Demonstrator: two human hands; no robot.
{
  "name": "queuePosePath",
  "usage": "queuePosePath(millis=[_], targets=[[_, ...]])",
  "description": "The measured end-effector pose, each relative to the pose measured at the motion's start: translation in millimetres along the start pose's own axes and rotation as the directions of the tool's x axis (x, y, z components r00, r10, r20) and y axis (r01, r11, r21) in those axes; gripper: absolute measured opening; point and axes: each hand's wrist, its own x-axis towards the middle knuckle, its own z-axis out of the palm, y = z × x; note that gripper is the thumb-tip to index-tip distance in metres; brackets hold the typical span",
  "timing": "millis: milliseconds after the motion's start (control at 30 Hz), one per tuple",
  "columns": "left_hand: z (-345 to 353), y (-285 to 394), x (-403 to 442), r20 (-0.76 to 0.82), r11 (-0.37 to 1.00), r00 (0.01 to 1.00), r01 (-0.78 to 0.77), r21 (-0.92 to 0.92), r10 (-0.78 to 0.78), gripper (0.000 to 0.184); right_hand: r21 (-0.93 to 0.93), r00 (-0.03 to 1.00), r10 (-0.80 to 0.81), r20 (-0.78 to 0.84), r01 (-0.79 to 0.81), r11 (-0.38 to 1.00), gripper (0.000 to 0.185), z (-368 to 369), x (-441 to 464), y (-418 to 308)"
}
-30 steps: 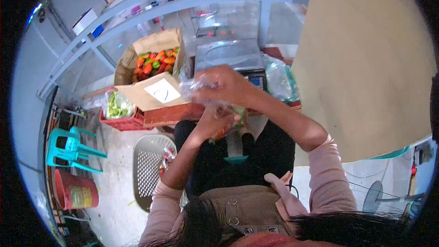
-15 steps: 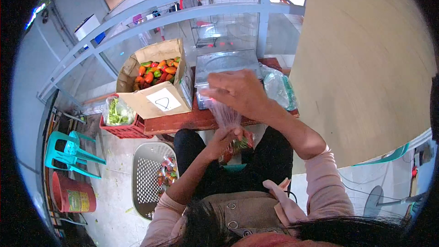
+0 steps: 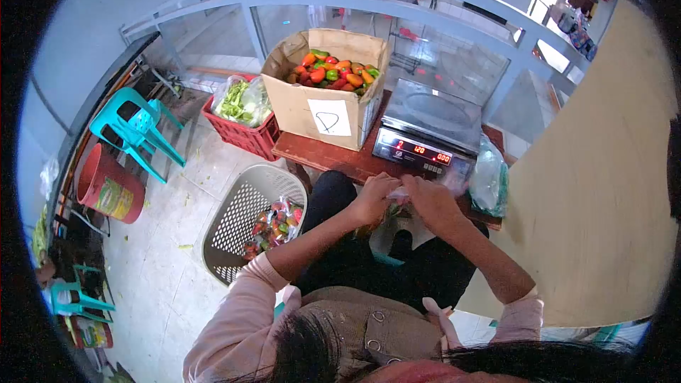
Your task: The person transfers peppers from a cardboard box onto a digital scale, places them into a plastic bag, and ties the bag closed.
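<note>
Between my two hands, above my lap, is a clear plastic bag [image 3: 399, 208] with peppers low inside it, mostly hidden by my hands. My left hand [image 3: 373, 202] is closed on one side of the bag's gathered top. My right hand [image 3: 430, 206] pinches the other side, fingertips close to the left ones. Just beyond them a digital scale [image 3: 429, 113] with lit red digits stands on a red-brown bench [image 3: 323, 155]. Left of the scale, a cardboard box [image 3: 294, 115] marked with a letter holds red, orange and green peppers [image 3: 333, 74].
A pale slatted basket [image 3: 221, 241] with bagged peppers [image 3: 275, 225] stands on the floor at my left. Behind it is a red crate [image 3: 241, 139] with bagged greens. Plastic bags [image 3: 489, 177] lie right of the scale. A teal stool [image 3: 135, 124] and red bucket [image 3: 110, 183] stand farther left.
My right hand has come down from in front of the scale to meet my left at the bag's top. The bag's stretched neck is now gathered. The view has swung left.
</note>
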Motion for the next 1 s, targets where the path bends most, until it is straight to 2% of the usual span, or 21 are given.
queuePosePath(millis=[67, 133, 233, 367, 467, 567, 667, 767, 867, 900, 967, 1000], targets=[[-21.6, 22.7, 0.0, 0.044, 0.996, 0.998, -0.055, 0.069, 0.052, 0.023, 0.104, 0.978, 0.171, 0.119, -0.184, 0.977, 0.021, -24.1, -2.6, -6.1], [-51.9, 54.9, 3.8, 0.16, 0.981, 0.982, -0.128, 0.145, 0.105, 0.024, 0.104, 0.984, 0.167, 0.068, -0.173, 0.979, 0.016, -31.7, -9.4, -5.2], [-73.2, 90.0, 5.2, 0.145, 0.976, 0.985, -0.118, 0.183, 0.092, 0.023, 0.204, 0.991, 0.133, 0.021, -0.134, 0.97, 0.013, -49.7, -21.6, -0.8], [-79.1, 108.3, 2.8, 0.036, 0.99, 0.995, -0.085, -0.111, 0.089, 0.018, 0.423, 0.993, 0.091, -0.074, -0.051, 0.905, 0.013, -75.3, -27.8, 0.4], [-83.8, 111.0, -1.1, 0.155, 0.964, 0.988, 0.038, -0.263, 0.003, 0.018, 0.583, 0.996, 0.075, -0.041, -0.037, 0.811, 0.019, -85.6, -34.1, -4.4], [-69.5, 85.8, -5.9, 0.117, 0.96, 0.99, -0.05, -0.275, 0.085, 0.016, 0.813, 0.994, 0.07, 0.088, -0.112, 0.571, 0.025, -87.7, -50.2, -12.7], [-51.9, 74.5, -10.0, 0.058, 0.958, 0.986, -0.14, -0.25, 0.159, 0.014, 0.932, 0.934, 0.192, 0.302, -0.331, 0.146, 0.028, -87.8, -57.9, -21.7], [-58.9, 82.0, -8.1, 0.095, 0.93, 0.99, -0.066, -0.361, 0.107, 0.012, 0.915, 0.915, 0.186, 0.359, -0.305, -0.264, 0.031, -92.4, -67.1, -13.9], [-82.5, 107.4, -5.2, 0.154, 0.899, 0.987, 0.019, -0.437, 0.053, 0.012, 0.962, 0.902, 0.358, 0.24, -0.271, 0.038, 0.026, -104.2, -76.9, -18.3], [-90.2, 115.5, -5.1, 0.14, 0.92, 0.985, -0.039, -0.39, 0.101, 0.012, 0.94, 0.943, 0.306, 0.132, -0.217, 0.264, 0.023, -108.0, -81.4, -16.5], [-105.4, 130.8, -5.2, 0.118, 0.944, 0.973, -0.159, -0.29, 0.201, 0.013, 0.753, 0.991, 0.126, -0.042, -0.051, 0.656, 0.018, -116.3, -92.3, -9.9], [-112.8, 137.4, -4.5, 0.153, 0.954, 0.964, -0.175, -0.243, 0.216, 0.014, 0.71, 0.99, 0.101, -0.102, 0.001, 0.704, 0.015, -120.8, -97.7, -9.6]])
